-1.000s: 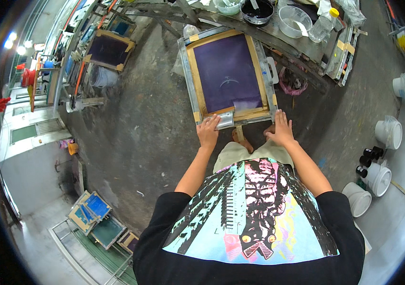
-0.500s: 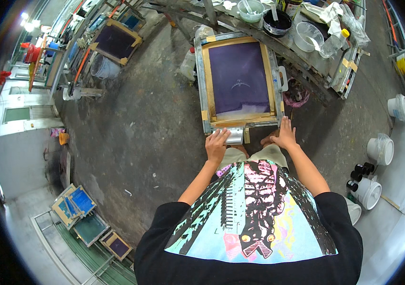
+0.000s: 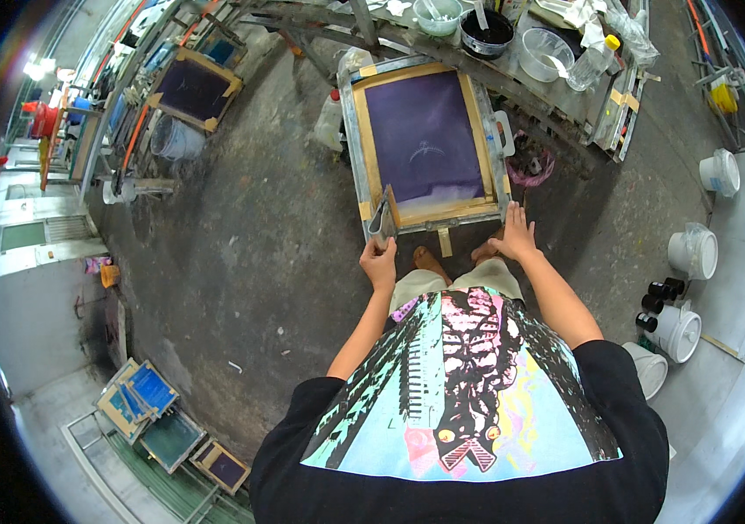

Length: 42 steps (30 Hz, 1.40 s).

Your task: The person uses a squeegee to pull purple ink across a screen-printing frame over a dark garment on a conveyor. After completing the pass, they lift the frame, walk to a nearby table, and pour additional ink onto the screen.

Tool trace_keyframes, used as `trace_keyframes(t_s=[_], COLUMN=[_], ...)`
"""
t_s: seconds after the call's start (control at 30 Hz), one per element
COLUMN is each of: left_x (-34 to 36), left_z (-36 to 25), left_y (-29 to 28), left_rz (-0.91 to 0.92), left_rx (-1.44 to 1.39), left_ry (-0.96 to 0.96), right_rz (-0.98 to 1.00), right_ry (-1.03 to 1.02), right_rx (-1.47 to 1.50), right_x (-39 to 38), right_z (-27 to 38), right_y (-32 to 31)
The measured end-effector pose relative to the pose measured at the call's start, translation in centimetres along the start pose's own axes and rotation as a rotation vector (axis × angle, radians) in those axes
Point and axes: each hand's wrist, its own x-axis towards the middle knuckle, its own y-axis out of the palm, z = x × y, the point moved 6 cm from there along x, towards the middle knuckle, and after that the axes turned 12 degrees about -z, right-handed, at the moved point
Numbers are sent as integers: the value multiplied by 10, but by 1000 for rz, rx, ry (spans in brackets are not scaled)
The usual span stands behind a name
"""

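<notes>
A framed printing screen (image 3: 429, 131) with purple mesh, tan tape and a pale crescent-like mark stands before my legs, by the workbench. My left hand (image 3: 378, 265) closes its fingers on the lower end of a silver metal squeegee (image 3: 379, 225) with a brownish edge. The squeegee is turned up lengthwise over the screen's near left corner; whether it touches the mesh I cannot tell. At the near right corner, my right hand (image 3: 516, 232) has its fingers stretched out and apart, fingertips at the frame's edge, holding nothing.
The workbench (image 3: 556, 100) bears a pot of dark ink (image 3: 487, 35), a clear tub (image 3: 546, 54) and a plastic bottle (image 3: 595, 63). Several white buckets (image 3: 692, 253) line the right wall. More screens (image 3: 196, 87) lean at the far left; others (image 3: 149, 389) lie lower left.
My left hand has turned the squeegee from lying crosswise at the frame's near edge to pointing lengthwise over its left corner. My right hand stays at the right corner. The whole view shifts slightly.
</notes>
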Motion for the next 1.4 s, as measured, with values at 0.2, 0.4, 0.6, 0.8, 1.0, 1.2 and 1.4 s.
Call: trace_keyframes(t_s=[0.2,0.4,0.6,0.8,1.0,1.2,1.4], left_x=[8,23,10,-18,1,14,9], left_z=[-37,-138,-207,-262,-297,-244,-236], left_y=[-22,-18,57,145,272,416,497], left_rz=[-36,136,536,785,967,584,187], left_rx=[-231,297,599,414,8,117,258], left_ry=[-22,600,1073,1107,489,567,717], right_rz=[-186,-746,-700,-777,-812,-698,-758], right_ry=[15,-446,-840,-697,-307,109,101], right_rx=[197,536,290,243,633,1662,1940], right_x=[-1,-58,-74,-50,-52,-70,-69], right_z=[-3,96,178,111,-46,-193,-245], right_y=[0,-114,-183,-201,-251,-229,-252])
